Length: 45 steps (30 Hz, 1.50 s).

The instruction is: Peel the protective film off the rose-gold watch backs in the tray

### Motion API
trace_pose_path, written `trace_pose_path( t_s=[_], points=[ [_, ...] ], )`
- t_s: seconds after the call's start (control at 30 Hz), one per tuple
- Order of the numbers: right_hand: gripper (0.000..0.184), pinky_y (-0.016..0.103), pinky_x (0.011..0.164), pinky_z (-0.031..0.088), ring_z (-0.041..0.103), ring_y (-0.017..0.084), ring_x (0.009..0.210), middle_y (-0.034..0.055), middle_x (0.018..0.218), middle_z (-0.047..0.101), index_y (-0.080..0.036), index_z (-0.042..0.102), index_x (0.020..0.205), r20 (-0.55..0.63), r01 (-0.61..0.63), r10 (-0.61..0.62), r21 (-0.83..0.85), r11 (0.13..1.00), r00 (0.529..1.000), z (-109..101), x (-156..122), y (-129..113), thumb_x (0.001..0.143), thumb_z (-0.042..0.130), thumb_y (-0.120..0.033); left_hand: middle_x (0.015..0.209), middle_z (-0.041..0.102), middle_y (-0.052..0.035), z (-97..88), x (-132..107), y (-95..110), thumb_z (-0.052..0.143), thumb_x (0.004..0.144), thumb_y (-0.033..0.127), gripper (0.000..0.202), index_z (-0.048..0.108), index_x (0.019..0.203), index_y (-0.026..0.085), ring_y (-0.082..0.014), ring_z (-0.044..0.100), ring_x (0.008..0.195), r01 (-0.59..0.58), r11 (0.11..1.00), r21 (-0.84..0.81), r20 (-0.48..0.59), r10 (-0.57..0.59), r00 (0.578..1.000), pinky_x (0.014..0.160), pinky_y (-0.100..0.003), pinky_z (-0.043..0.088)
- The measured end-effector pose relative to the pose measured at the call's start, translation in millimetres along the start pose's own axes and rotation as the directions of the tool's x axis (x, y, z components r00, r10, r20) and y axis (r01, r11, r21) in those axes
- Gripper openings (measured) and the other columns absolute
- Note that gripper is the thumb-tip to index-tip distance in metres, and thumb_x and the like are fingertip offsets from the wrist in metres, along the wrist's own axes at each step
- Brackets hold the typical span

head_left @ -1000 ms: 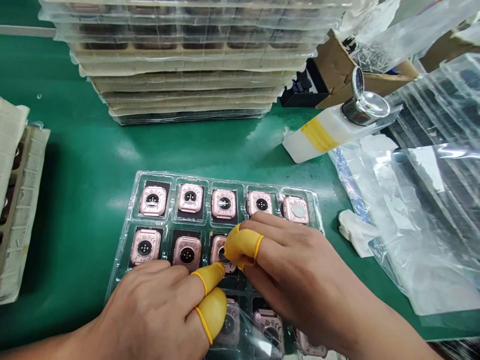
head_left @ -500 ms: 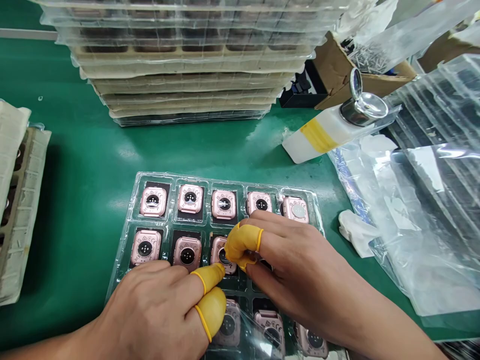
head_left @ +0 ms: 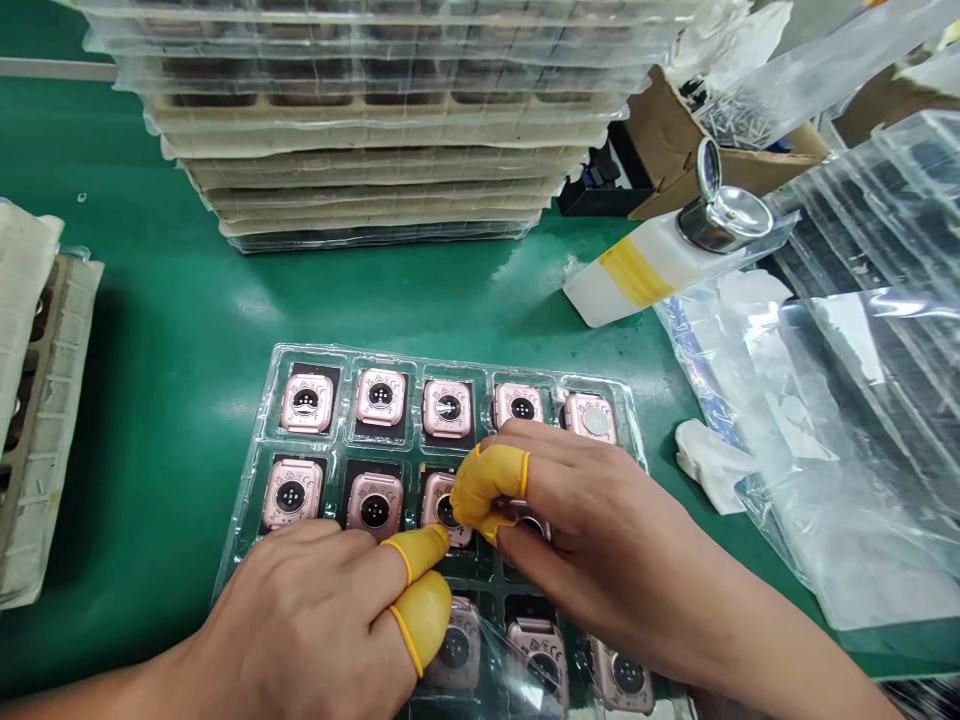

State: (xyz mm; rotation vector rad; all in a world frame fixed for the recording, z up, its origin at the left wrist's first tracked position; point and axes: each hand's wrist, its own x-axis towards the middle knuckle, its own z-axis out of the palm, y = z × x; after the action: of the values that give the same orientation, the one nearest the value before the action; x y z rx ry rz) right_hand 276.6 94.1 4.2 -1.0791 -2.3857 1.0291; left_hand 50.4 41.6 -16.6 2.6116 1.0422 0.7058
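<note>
A clear plastic tray (head_left: 247,490) holds rows of rose-pink smartwatch cases, backs facing up with round black sensor windows. My right hand (head_left: 585,520) bends over the second row, its yellow-cotted thumb and forefinger pinched together at one watch case (head_left: 436,490). Whatever sits between those fingertips is too small to make out. My left hand (head_left: 322,620), also in yellow finger cots, is curled with its forefinger tip at the lower edge of that same case. Its thumb is tucked beneath; any held thing is hidden. Thin clear film (head_left: 510,665) covers part of the lower row.
Behind the tray rises a tall stack of filled trays (head_left: 375,150). A white bottle (head_left: 637,270) with yellow tape and a flip-top metal lid stands right. Crumpled white tissue (head_left: 712,465) and plastic bags (head_left: 847,500) lie there. More trays (head_left: 56,430) are at left.
My right hand has shifted very slightly to the right, its fingertips still at the same watch case. My left hand has hardly moved.
</note>
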Motion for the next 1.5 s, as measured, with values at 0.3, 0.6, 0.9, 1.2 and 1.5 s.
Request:
trace_pose_path(
  t_s=[0.3,0.6,0.9,1.2,1.5],
  points=[
    [0.021,0.029,0.071,0.040,0.055,0.016,0.080,-0.0008,0.084,0.067,-0.020,0.062,0.090,0.008,-0.026,0.026,-0.034,0.999,1.000,0.9,1.0,0.3,0.091,0.050,-0.003,0.070,0.072,0.0031,-3.5,3.1,2.0,0.044,0.101,0.015,0.036,0.072,0.080,0.023,-0.0141,0.060,0.054,-0.002,1.000,0.004,0.037,0.002,0.999,0.051,-0.033,0.041],
    [0.020,0.030,0.070,0.040,0.056,0.017,0.080,0.0003,0.084,0.067,-0.020,0.061,0.089,-0.014,-0.013,0.012,-0.089,0.996,1.000,2.2,-0.7,0.2,0.087,0.051,-0.003,0.067,0.074,0.0032,3.6,1.3,5.0,0.046,0.088,0.005,0.036,0.073,0.078,0.025,-0.0167,0.055,0.047,0.029,0.999,0.039,-0.059,-0.026,0.998,0.048,-0.035,0.035],
    [0.014,0.030,0.067,0.041,0.056,0.017,0.079,0.0003,0.086,0.066,-0.020,0.059,0.092,-0.121,0.002,-0.020,-0.147,0.989,0.992,0.8,-1.3,-2.0,0.091,0.058,-0.006,0.085,0.081,-0.0005,-3.9,-0.3,4.1,0.055,0.088,0.011,0.026,0.077,0.081,0.023,-0.0181,0.064,0.053,-0.031,0.997,0.069,0.033,0.029,0.999,0.045,-0.033,0.040],
    [0.007,0.034,0.064,0.039,0.052,0.020,0.074,0.0037,0.081,0.064,-0.017,0.067,0.092,-0.076,0.039,-0.061,-0.264,0.964,0.995,2.4,-1.5,1.3,0.095,0.061,-0.013,0.084,0.082,-0.0004,-10.0,-3.4,2.7,0.042,0.093,0.006,0.039,0.076,0.087,0.022,-0.0164,0.069,0.057,-0.001,1.000,0.001,0.061,0.001,0.998,0.051,-0.032,0.048],
    [0.017,0.034,0.060,0.035,0.049,0.021,0.068,0.0044,0.073,0.061,-0.016,0.071,0.079,-0.077,0.017,-0.056,-0.439,0.898,0.995,9.9,3.0,-3.0,0.092,0.062,-0.010,0.067,0.074,0.0012,-6.3,-0.8,7.2,0.044,0.092,0.005,0.038,0.074,0.076,0.023,-0.0154,0.061,0.049,-0.019,0.998,0.058,0.028,0.017,0.999,0.048,-0.031,0.042]
  ],
)
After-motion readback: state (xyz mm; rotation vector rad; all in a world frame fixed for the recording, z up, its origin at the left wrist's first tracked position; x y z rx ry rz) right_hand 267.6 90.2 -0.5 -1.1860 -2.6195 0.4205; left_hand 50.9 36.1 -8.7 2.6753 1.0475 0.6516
